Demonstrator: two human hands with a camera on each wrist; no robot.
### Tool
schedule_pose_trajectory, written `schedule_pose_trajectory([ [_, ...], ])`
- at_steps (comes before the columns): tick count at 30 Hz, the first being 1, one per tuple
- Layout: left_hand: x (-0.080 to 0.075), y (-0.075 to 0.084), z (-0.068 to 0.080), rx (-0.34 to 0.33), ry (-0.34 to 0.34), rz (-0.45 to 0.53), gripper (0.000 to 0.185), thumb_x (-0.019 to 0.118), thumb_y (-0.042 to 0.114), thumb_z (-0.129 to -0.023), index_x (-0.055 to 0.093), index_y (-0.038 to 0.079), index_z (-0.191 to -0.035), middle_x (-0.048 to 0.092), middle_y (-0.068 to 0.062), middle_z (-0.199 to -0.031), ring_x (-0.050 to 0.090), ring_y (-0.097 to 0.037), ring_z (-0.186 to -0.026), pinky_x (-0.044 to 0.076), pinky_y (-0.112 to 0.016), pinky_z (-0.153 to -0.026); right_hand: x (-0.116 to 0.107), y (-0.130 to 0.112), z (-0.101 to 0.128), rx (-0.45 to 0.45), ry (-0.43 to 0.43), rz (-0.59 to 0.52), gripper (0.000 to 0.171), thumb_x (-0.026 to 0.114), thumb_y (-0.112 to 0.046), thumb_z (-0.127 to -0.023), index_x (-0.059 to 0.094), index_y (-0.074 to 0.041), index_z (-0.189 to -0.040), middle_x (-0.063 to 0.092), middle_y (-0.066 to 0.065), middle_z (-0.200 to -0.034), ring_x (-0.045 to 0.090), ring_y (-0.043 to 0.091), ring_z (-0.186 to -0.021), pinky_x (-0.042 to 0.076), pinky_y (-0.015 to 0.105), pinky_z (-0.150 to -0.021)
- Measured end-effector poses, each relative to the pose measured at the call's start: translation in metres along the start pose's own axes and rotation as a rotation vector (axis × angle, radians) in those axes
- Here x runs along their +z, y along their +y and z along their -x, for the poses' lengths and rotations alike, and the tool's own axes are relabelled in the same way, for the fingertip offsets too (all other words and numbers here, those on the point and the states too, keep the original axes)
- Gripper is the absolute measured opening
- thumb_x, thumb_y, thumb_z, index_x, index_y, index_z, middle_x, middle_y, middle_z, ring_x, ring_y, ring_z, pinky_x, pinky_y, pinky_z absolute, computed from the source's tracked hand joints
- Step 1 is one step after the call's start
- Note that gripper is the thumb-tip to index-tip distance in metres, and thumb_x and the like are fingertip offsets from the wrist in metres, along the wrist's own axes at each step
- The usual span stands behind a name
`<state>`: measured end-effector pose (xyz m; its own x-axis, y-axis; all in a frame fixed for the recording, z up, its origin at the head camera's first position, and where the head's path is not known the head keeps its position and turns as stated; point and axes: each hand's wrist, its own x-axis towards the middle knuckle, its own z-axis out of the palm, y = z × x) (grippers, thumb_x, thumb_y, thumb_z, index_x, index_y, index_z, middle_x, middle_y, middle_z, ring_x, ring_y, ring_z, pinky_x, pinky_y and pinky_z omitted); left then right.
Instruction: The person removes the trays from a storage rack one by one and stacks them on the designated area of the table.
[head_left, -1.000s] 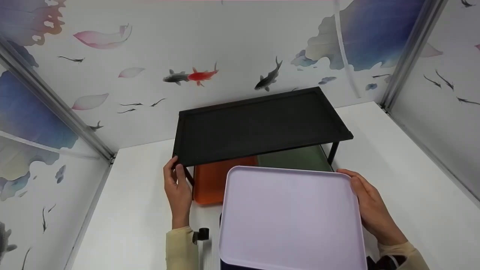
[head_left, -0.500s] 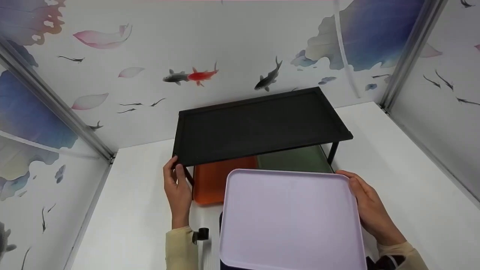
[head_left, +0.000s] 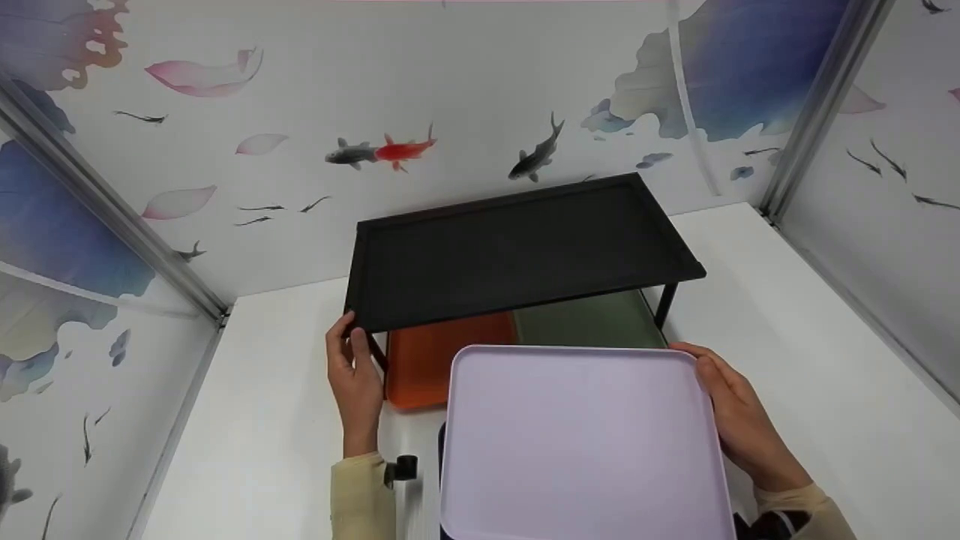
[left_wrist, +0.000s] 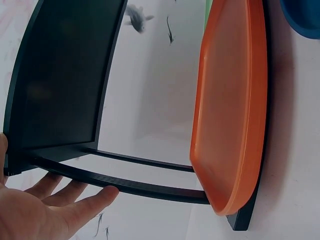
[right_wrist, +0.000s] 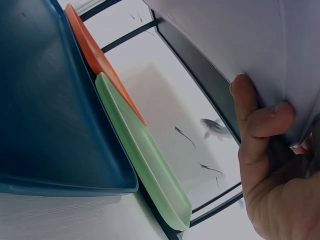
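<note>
A two-tier black rack (head_left: 517,255) stands on the table; its upper shelf is bare. My left hand (head_left: 354,379) grips the rack at its front left corner, fingers around the post (left_wrist: 145,187). On the lower tier an orange tray (head_left: 424,367) lies beside a green tray (head_left: 592,319). My right hand (head_left: 742,412) holds a lilac tray (head_left: 585,442) by its right edge, thumb on top and fingers under it (right_wrist: 257,125). The lilac tray hangs in front of the rack, above a dark blue tray (right_wrist: 55,110), which it mostly hides in the head view.
The white table (head_left: 240,420) extends to both sides of the rack. A wall with painted fish (head_left: 480,90) rises right behind the rack, and side walls with metal corner posts (head_left: 814,105) stand left and right.
The lilac tray has come slightly down and toward me, with my right hand on it. My left hand and the rack have stayed still.
</note>
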<state>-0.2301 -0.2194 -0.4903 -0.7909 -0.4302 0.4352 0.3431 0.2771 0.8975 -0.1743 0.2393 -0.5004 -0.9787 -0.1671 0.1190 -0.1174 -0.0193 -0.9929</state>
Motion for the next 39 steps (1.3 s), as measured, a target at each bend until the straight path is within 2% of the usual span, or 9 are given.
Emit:
schedule_pose_trajectory([
  [5, 0.000, 0.001, 0.000, -0.004, 0.002, -0.002, 0.036, 0.049, 0.015, -0.109, 0.050, 0.009, -0.145, 0.054, -0.009, -0.143, 0.048, -0.023, -0.139, 0.033, -0.046, -0.122, -0.001, 0.002, -0.001, 0.017, -0.007, 0.011, 0.053, 0.031, -0.037, -0.113, 0.041, -0.001, -0.151, 0.064, 0.007, -0.124, 0.068, 0.018, -0.104, 0.061, 0.036, -0.081],
  [12, 0.003, 0.004, 0.000, -0.021, 0.012, -0.013, 0.036, 0.046, 0.014, -0.110, 0.047, 0.003, -0.145, 0.051, -0.015, -0.146, 0.045, -0.029, -0.142, 0.030, -0.048, -0.123, 0.001, 0.002, -0.001, 0.021, -0.001, 0.018, 0.054, 0.032, -0.037, -0.113, 0.042, -0.001, -0.151, 0.064, 0.006, -0.124, 0.068, 0.018, -0.104, 0.060, 0.036, -0.081],
  [20, 0.000, 0.001, 0.001, -0.012, -0.001, -0.017, 0.037, 0.049, 0.017, -0.110, 0.049, 0.010, -0.146, 0.051, -0.008, -0.149, 0.045, -0.023, -0.142, 0.031, -0.046, -0.123, 0.001, 0.001, 0.000, 0.033, -0.016, 0.040, 0.054, 0.031, -0.039, -0.113, 0.042, -0.002, -0.151, 0.062, 0.007, -0.127, 0.066, 0.018, -0.108, 0.060, 0.036, -0.085],
  [27, 0.000, 0.001, 0.001, -0.016, 0.003, -0.015, 0.036, 0.048, 0.015, -0.110, 0.049, 0.008, -0.145, 0.052, -0.010, -0.147, 0.045, -0.023, -0.141, 0.030, -0.045, -0.123, 0.000, 0.003, -0.001, 0.036, -0.031, 0.049, 0.055, 0.031, -0.039, -0.113, 0.042, -0.002, -0.151, 0.062, 0.006, -0.128, 0.066, 0.017, -0.109, 0.059, 0.034, -0.086],
  [29, 0.001, 0.004, 0.001, -0.023, 0.004, -0.007, 0.036, 0.047, 0.013, -0.110, 0.048, 0.005, -0.145, 0.051, -0.013, -0.146, 0.045, -0.025, -0.141, 0.030, -0.045, -0.123, 0.000, 0.004, -0.001, 0.039, -0.028, 0.041, 0.054, 0.031, -0.039, -0.113, 0.043, -0.002, -0.151, 0.063, 0.006, -0.127, 0.066, 0.017, -0.108, 0.060, 0.034, -0.085],
  [36, 0.002, 0.036, 0.008, -0.024, -0.003, 0.014, 0.037, 0.046, 0.014, -0.111, 0.047, -0.002, -0.144, 0.051, -0.019, -0.144, 0.046, -0.032, -0.140, 0.031, -0.049, -0.122, 0.002, 0.004, -0.002, 0.054, -0.029, 0.052, 0.055, 0.030, -0.040, -0.113, 0.042, -0.003, -0.151, 0.062, 0.006, -0.128, 0.066, 0.017, -0.109, 0.060, 0.036, -0.085],
  [39, 0.002, 0.037, 0.008, -0.018, -0.002, 0.005, 0.038, 0.045, 0.015, -0.111, 0.046, -0.002, -0.144, 0.051, -0.020, -0.145, 0.045, -0.033, -0.141, 0.031, -0.050, -0.122, 0.002, 0.005, -0.001, 0.067, -0.027, 0.066, 0.055, 0.030, -0.041, -0.113, 0.043, -0.004, -0.151, 0.061, 0.006, -0.129, 0.065, 0.018, -0.110, 0.059, 0.036, -0.086],
])
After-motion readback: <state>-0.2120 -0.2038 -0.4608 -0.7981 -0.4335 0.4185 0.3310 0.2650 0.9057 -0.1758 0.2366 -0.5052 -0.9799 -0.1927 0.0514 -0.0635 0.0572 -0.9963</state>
